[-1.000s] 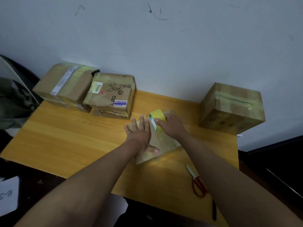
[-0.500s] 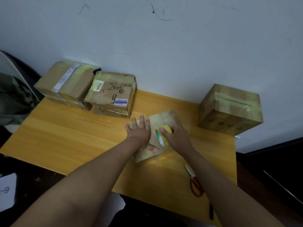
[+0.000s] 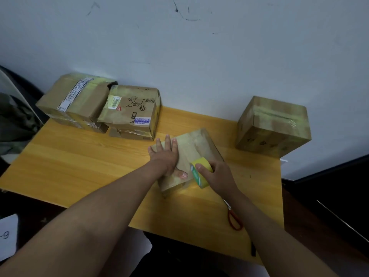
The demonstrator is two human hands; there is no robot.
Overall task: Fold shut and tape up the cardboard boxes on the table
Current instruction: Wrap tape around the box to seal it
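Note:
A small flat cardboard box [image 3: 196, 145] lies in the middle of the wooden table [image 3: 83, 166], its flaps folded shut. My left hand [image 3: 166, 156] presses flat on the box's left half, fingers straight and thumb out toward me. My right hand [image 3: 218, 174] grips a yellow roll of tape [image 3: 200, 171] at the box's near right edge. Three other boxes stand on the table: a taped one [image 3: 273, 126] at the far right, a printed one [image 3: 131, 112] and a longer one [image 3: 77, 98] at the far left.
Red-handled scissors [image 3: 234, 217] lie near the table's front right edge, partly under my right forearm. A wall runs along the table's far side. A dark chair with cloth [image 3: 14, 120] stands at the left. A white sheet [image 3: 8, 235] lies on the floor.
My right hand has drawn the tape roll from the box's far edge across its top to the near edge. My left hand has stayed pressed on the box.

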